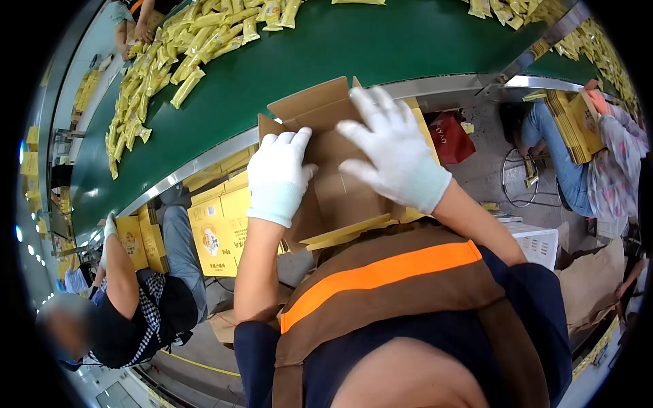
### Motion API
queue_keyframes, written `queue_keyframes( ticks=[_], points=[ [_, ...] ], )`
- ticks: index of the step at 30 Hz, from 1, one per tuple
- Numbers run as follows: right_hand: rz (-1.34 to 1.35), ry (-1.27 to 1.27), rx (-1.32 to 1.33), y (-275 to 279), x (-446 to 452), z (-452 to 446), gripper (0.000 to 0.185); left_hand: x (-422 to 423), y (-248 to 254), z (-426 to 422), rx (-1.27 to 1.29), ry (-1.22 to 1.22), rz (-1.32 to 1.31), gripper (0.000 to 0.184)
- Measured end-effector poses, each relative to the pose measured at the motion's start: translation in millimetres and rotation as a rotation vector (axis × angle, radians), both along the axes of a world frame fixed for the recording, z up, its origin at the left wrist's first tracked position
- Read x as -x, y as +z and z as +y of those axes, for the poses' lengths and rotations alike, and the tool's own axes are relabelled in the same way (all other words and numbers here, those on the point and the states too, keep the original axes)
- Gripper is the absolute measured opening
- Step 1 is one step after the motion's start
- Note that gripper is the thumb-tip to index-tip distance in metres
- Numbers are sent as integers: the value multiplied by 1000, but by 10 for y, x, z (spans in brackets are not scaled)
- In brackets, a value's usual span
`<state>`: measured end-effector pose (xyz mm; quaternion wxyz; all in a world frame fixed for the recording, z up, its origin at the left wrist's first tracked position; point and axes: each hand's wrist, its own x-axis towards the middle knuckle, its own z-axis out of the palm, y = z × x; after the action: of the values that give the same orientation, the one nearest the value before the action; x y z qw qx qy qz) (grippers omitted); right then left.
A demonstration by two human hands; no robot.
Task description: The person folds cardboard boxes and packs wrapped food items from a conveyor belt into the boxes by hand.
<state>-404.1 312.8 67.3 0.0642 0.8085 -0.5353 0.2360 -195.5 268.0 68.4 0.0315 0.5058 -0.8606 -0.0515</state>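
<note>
An open cardboard box (333, 183) rests at my lap, its brown inside facing up and its flaps raised, with nothing visible in it. My left hand (280, 170), in a white glove, lies at the box's left side, thumb over the inside and fingers at the upper left flap. Gloved in white too, my right hand (391, 146) is spread over the right side of the box, with its fingers apart near the top right corner. Whether its palm touches the cardboard cannot be seen.
A green conveyor (272, 81) with a metal edge runs beyond the box, bearing many yellow packets (204, 34). Yellow cartons (218, 228) stand left of me. Co-workers sit at both sides. A red bag (450, 139) and a white crate (534, 243) are at the right.
</note>
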Motion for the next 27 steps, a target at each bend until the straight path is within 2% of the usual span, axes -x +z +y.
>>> queue_keyframes(
  ticks=[3, 5, 7, 8, 10, 15, 16, 19, 21, 23, 25, 27],
  points=[
    [-637, -20, -499, -231, 124, -38, 49, 11, 43, -31, -28, -19, 86, 58],
    [-743, 46, -514, -263, 212, -58, 51, -39, -31, -94, -27, -26, 277, 59],
    [-829, 77, -524, -247, 200, -46, 50, -22, -46, -115, -93, 33, 353, 57],
    [-778, 64, -491, -240, 174, -30, 51, -44, -71, -123, -68, 28, 371, 57],
    [-958, -2, -580, -137, 81, -7, 52, -134, -112, -126, -25, 30, 399, 56],
    [-1408, -28, -637, -453, -21, -65, 53, -362, -59, -211, -299, 203, 615, 55],
    [-1402, -38, -630, -564, 3, -74, 53, -402, -65, -203, -336, 223, 697, 54],
    [-1006, -79, -514, -739, 66, 13, 56, -526, -196, -145, -460, 313, 970, 52],
    [-607, -134, -321, -1091, 202, 37, 60, -568, -437, -135, -519, 377, 1176, 53],
    [-543, -123, -314, -1281, 229, 3, 61, -490, -911, -51, 39, 43, 620, 52],
    [-598, 11, -339, -1166, 218, -67, 68, -322, -1025, 34, -317, 164, 1181, 51],
    [-106, 130, -327, -699, 83, 73, 78, -347, -1004, 51, -291, 119, 1154, 50]
  ],
)
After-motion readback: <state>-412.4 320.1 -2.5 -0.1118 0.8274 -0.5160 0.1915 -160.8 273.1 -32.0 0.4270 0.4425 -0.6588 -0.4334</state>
